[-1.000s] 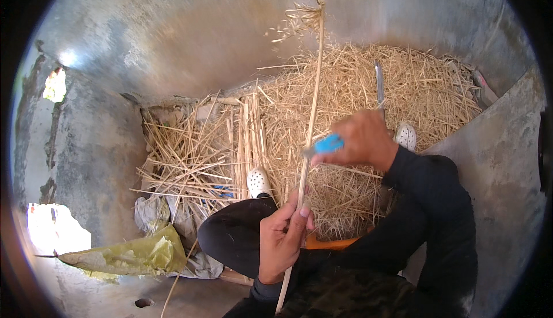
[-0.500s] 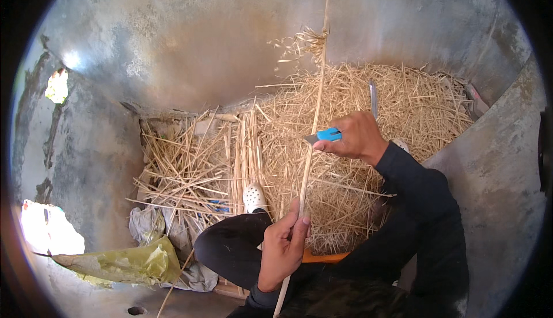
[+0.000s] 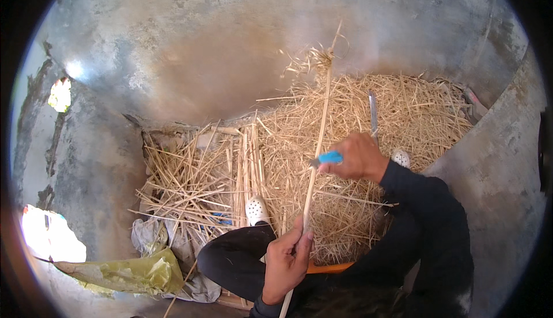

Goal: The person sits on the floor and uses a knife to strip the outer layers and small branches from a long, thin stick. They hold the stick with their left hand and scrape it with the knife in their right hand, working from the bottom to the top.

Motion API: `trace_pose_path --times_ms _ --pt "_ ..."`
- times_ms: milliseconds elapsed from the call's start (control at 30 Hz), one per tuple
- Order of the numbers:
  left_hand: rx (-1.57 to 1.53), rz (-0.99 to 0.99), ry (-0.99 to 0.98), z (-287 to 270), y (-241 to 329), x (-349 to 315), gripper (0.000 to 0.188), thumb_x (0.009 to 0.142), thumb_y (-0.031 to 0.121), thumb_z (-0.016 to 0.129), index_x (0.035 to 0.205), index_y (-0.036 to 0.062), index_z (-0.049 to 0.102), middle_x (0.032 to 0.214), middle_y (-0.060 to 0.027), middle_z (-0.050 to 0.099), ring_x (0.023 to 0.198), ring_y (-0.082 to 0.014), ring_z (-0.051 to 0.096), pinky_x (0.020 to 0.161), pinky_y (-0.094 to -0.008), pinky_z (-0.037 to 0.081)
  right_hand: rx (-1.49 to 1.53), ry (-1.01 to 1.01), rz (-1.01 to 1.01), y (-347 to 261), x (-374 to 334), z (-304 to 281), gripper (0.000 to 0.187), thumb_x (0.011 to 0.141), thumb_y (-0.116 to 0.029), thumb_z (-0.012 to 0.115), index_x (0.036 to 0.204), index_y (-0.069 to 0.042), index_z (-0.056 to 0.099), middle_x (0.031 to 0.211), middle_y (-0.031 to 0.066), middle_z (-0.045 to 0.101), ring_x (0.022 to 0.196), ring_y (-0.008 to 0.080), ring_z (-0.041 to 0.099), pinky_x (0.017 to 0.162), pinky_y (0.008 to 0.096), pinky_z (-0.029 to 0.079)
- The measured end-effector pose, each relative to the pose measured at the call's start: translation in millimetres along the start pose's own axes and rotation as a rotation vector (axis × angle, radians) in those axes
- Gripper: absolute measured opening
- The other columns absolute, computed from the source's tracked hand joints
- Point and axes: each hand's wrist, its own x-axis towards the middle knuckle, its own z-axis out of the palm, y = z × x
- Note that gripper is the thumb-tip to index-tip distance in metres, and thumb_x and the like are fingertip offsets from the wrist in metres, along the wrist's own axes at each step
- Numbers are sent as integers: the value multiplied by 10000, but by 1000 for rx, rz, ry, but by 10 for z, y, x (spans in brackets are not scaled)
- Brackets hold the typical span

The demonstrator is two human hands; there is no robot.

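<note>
My left hand point(image 3: 288, 263) is closed round the lower part of a long, pale bamboo strip point(image 3: 324, 116), thumb and fingers pinching it. The strip slants up and away from me, with a tuft of curled shavings point(image 3: 318, 59) clinging near its far end. In my right hand point(image 3: 358, 156) is a blue utility knife point(image 3: 330, 157), gripped with the fingers wrapped round it. Its blade, slightly blurred, meets the strip above my left hand.
A thick heap of shavings point(image 3: 415, 110) lies against the concrete wall point(image 3: 201, 59), a long metal blade point(image 3: 373, 110) on it. Loose strips point(image 3: 190, 174) are piled left of my white clog point(image 3: 256, 209). A yellowish plastic sheet point(image 3: 138, 273) sits at lower left, below a bright wall opening point(image 3: 55, 237).
The knife and my right hand have come a little nearer to me along the strip. The strip's far end has dropped and shifted right. The whole view has tilted slightly.
</note>
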Motion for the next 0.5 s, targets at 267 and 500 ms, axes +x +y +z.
trace_pose_path --times_ms 267,500 --pt "150 92 -11 9 59 73 287 912 50 552 1147 -114 556 643 -156 522 566 -131 524 564 -260 442 -234 256 -168 201 138 -93 794 732 -845 427 462 -105 530 374 22 430 327 185 438 358 349 331" --pt "128 136 -33 27 -25 -71 344 932 75 535 1203 -134 510 638 -20 485 622 -45 450 564 -214 408 -268 203 216 810 461 -303 838 758 -858 341 482 -86 517 437 36 426 399 187 472 389 364 358"
